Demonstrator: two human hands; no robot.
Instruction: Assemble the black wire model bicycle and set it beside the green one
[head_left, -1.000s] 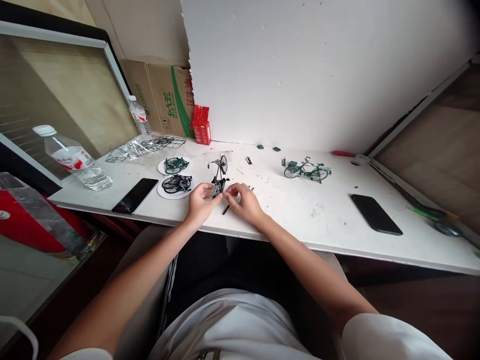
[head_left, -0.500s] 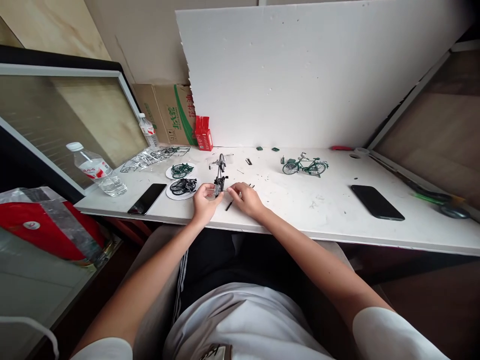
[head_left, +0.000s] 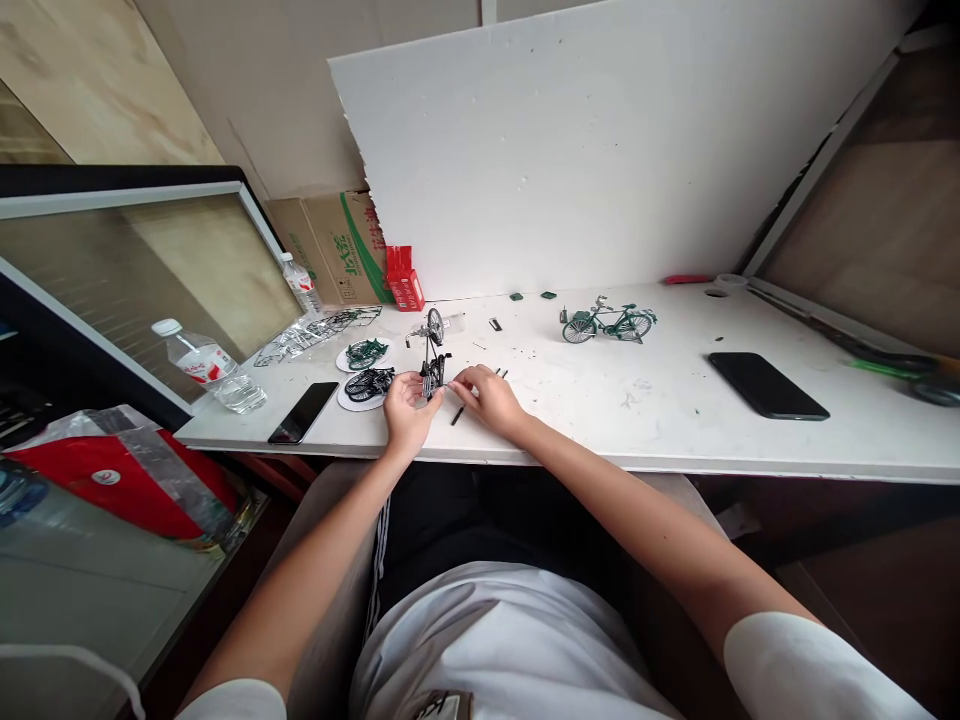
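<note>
Pointing lengthwise away, the black bicycle (head_left: 430, 354) sits in the left hand (head_left: 408, 406), right hand (head_left: 489, 398) narrowed beside it.

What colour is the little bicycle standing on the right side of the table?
The little bicycle is dark green, seen best in the head view.

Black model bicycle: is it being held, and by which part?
Yes: the left hand grips the black model bicycle at its near, rear end; the right hand's fingertips are close beside that end.

北大荒 and, apparently, 花生油 on the cardboard box (head_left: 328, 228)
</note>
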